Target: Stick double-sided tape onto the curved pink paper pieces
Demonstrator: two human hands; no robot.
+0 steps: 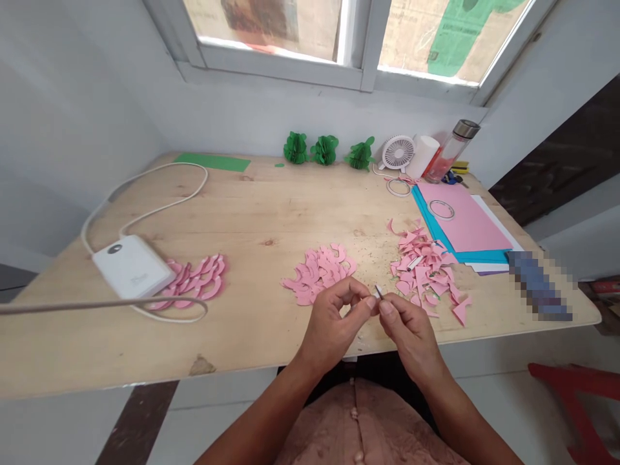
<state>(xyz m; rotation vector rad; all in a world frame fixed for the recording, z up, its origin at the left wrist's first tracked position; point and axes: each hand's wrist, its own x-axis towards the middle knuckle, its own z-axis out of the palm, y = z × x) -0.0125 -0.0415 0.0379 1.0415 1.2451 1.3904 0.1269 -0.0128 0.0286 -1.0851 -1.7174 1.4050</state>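
My left hand [336,316] and my right hand [407,326] meet over the front edge of the table, fingertips close together. A thin dark sliver [379,292] sticks up from the pinch of my right thumb and finger; its kind is too small to tell. My left thumb and forefinger are pressed together beside a small white bit [374,293], and whatever they grip is mostly hidden. Just beyond my left hand lies a pile of curved pink paper cutouts [320,271]. Past my right hand are scattered pink paper scraps [423,265].
At left, a white power box [133,268] with a looping cable [165,205] touches more pink cutouts [196,279]. Green paper ornaments [324,150], a small fan [398,153] and a bottle [450,152] line the wall. Coloured sheets [475,219] lie at right; a red stool [581,387] stands below.
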